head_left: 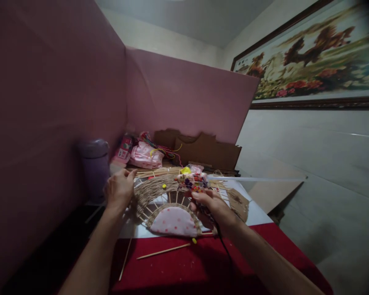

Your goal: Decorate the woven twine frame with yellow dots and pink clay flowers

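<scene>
My right hand (210, 207) is wrapped round a flower-patterned hot glue gun (189, 181), held above the work with its tip to the left. A long clear glue stick (255, 179) juts from its back, and a black cord (223, 241) hangs below. Beneath lies a half-round woven fan (152, 189) of twine over thin wooden sticks, with a pink spotted cloth panel (174, 221) at its base. At the fan's left end, my left hand (119, 190) is raised with fingers curled and thumb pressed in; whatever they pinch is too small to make out.
Two loose sticks (164, 251) lie on the red cloth (249, 262). Yellow bits (194, 241) sit near the fan. A purple bottle (95, 168) stands left. Behind are pink fabric (147, 155), coloured cords and torn cardboard (203, 149). Pink panels (184, 90) wall the left and back.
</scene>
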{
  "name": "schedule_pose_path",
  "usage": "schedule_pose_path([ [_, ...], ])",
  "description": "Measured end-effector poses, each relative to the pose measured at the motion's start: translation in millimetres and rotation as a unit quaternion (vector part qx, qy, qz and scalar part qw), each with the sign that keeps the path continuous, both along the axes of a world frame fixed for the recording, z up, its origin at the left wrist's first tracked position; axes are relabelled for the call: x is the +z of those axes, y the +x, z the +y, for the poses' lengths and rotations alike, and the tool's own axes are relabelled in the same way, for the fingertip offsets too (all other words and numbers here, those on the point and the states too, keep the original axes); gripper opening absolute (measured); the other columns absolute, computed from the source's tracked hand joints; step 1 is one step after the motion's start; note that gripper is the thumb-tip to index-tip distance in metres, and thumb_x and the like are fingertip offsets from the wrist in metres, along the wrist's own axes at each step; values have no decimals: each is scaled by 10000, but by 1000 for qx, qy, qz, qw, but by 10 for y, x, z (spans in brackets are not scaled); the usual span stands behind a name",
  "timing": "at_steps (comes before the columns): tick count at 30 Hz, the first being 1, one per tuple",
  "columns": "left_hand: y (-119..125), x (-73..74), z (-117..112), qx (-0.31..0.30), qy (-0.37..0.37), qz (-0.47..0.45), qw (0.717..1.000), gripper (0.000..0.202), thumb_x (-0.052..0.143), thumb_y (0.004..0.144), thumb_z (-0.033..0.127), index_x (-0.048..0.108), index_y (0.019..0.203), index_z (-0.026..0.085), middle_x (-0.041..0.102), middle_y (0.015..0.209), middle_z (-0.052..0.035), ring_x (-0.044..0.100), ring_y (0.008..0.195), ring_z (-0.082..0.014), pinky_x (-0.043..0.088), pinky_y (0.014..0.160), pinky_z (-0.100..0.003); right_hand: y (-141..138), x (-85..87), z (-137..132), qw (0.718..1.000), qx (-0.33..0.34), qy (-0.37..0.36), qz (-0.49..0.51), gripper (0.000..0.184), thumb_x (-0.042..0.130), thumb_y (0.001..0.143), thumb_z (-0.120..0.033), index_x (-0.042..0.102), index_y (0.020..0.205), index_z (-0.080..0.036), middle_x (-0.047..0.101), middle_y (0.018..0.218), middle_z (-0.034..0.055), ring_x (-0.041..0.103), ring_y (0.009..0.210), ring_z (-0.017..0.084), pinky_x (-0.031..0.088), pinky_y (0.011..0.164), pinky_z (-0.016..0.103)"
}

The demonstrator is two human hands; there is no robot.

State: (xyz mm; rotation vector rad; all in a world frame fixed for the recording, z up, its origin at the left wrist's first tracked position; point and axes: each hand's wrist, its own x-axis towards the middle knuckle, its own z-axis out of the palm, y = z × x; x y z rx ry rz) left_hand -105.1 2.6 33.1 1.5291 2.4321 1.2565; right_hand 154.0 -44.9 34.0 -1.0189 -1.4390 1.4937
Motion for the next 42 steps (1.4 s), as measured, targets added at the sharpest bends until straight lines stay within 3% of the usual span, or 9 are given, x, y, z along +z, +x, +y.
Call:
schedule_pose_path([
  [3, 6, -38, 19, -33, -51, -10, 998, 367, 442, 784, 519, 643, 735, 216, 692, 808, -143, 608, 738, -287, 283, 516, -290, -229, -1, 134, 999, 26, 10, -23, 283, 542, 792, -407, 515, 645, -166, 429, 448, -69, 329, 294, 43, 237, 261, 164],
  [7, 56, -108, 62, -63, -59, -20, 996, 394, 421, 787, 543, 635, 709, 222, 693, 770, -119, 615, 720, -265, 303, 517, -280, -484, -18, 217, 998, 34, 13, -41, 221, 542, 778, -364, 477, 670, -182, 471, 528, -62, 355, 321, 47, 238, 260, 168],
  [11, 91, -132, 82, -63, -59, -21, 996, 390, 423, 786, 548, 650, 758, 232, 697, 797, -106, 619, 768, -269, 304, 526, -279, -627, -52, 247, 995, 28, 28, -89, 221, 508, 783, -334, 448, 628, -188, 437, 464, -70, 324, 303, 53, 230, 264, 177],
  [20, 168, -136, 80, -48, -55, -37, 997, 313, 465, 789, 488, 665, 769, 249, 706, 787, -67, 625, 748, -238, 301, 530, -276, -699, -60, 279, 988, 7, 60, -141, 291, 482, 793, -312, 431, 535, -187, 414, 402, -61, 325, 287, 58, 243, 284, 187],
  [28, 186, -138, 71, -52, -44, -34, 997, 309, 476, 784, 491, 664, 763, 247, 702, 781, -60, 614, 721, -224, 284, 523, -275, -730, -176, 378, 991, 16, 32, -128, 315, 490, 795, -356, 452, 535, -182, 395, 357, -71, 312, 240, 59, 225, 242, 189],
  [42, 208, -116, 46, -67, -37, -31, 997, 311, 470, 794, 475, 674, 767, 242, 707, 785, -71, 616, 734, -218, 294, 535, -272, -774, -153, 346, 991, 25, 42, -128, 331, 482, 804, -339, 443, 512, -188, 392, 349, -72, 304, 240, 57, 213, 244, 193],
])
